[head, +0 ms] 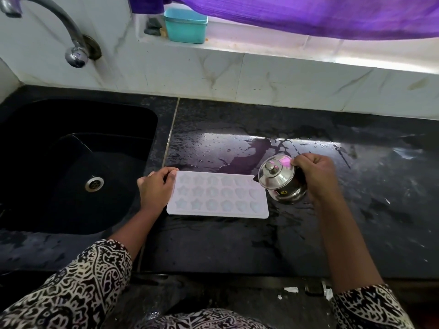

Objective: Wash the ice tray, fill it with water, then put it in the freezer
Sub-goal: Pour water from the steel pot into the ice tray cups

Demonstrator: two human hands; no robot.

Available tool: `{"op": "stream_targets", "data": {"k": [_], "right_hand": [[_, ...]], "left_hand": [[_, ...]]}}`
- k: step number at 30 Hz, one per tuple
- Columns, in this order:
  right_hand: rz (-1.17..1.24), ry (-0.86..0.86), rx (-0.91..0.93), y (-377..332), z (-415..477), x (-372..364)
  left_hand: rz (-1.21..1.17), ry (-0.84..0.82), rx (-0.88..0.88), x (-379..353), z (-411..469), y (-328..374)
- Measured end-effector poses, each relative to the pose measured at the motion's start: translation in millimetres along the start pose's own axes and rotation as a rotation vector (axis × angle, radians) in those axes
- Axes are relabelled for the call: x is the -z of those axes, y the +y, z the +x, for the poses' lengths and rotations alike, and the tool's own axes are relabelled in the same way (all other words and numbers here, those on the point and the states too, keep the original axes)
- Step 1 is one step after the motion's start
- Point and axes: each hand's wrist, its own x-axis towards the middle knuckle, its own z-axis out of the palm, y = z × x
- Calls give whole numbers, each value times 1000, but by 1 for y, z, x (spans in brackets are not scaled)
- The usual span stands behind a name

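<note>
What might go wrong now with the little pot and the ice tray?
The pot, gripped by the right hand, tips toward the right end of the ice tray. Water may miss the small cups and spill on the already wet counter. The lid could slide off the tilted pot if it is loose. The left hand holds only the tray's left edge, so the tray might skid on the wet stone.

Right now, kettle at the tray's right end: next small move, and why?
Probably tip the steel kettle a little further to pour into the nearest cavities. The ice tray lies flat on the counter, the left hand holds its left edge, and the right hand holds the kettle tilted, spout at the tray's far right corner. No stream is visible.
</note>
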Motion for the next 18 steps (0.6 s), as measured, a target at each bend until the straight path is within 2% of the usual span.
{"op": "stream_targets", "data": {"k": [18], "right_hand": [[-36, -3, 48, -11, 3, 3]], "left_hand": [[47, 6, 5, 0, -1, 2]]}}
